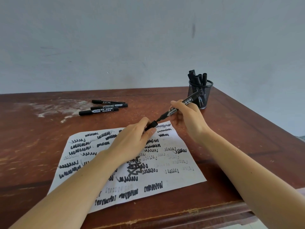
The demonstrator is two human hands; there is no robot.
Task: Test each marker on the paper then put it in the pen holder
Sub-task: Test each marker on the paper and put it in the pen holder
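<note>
White scribble-covered paper sheet [189,177] lies nearest. Above its far edge, my left hand [132,142] pinches a black cap [152,125] and my right hand [188,119] grips the uncapped black marker [173,111]. Far right, the black mesh pen holder [206,96] already has several markers in it. Far left, three capped markers [105,107] are likely still to test.

You have soft, even, fairly bright light here, with no glare. Only faint, diffuse shadows fall on the paper [184,177]. The wide lens bows the table [247,146] edges and stretches the bottom corners. The centre is sharp; the wall [115,38] looks slightly soft.
</note>
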